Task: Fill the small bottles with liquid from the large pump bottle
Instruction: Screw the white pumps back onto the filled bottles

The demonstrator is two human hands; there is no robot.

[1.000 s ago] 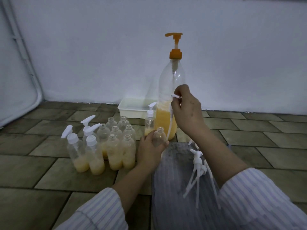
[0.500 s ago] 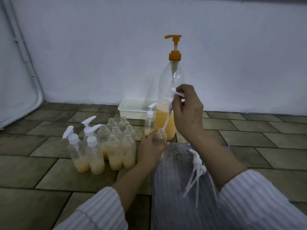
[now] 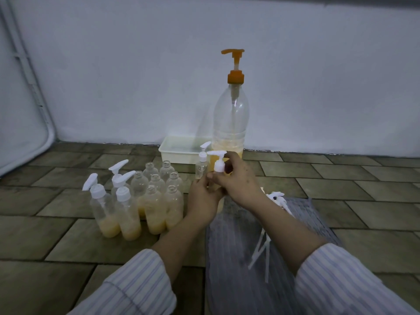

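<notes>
Left hand (image 3: 204,198) grips a small bottle, mostly hidden; right hand (image 3: 238,180) pinches the white pump cap (image 3: 219,163) atop it, bottle cluster (image 3: 147,201) just left, open floor (image 3: 341,185) right.

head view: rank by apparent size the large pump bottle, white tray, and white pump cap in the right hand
1. large pump bottle
2. white tray, partly hidden behind the bottles
3. white pump cap held by the right hand

Illumination is dim and cool. A bright patch marks the pale blue-white wall (image 3: 136,76) above the shallow white plastic tray (image 3: 179,153). Wide-angle distortion bends the edges; detail is soft.
</notes>
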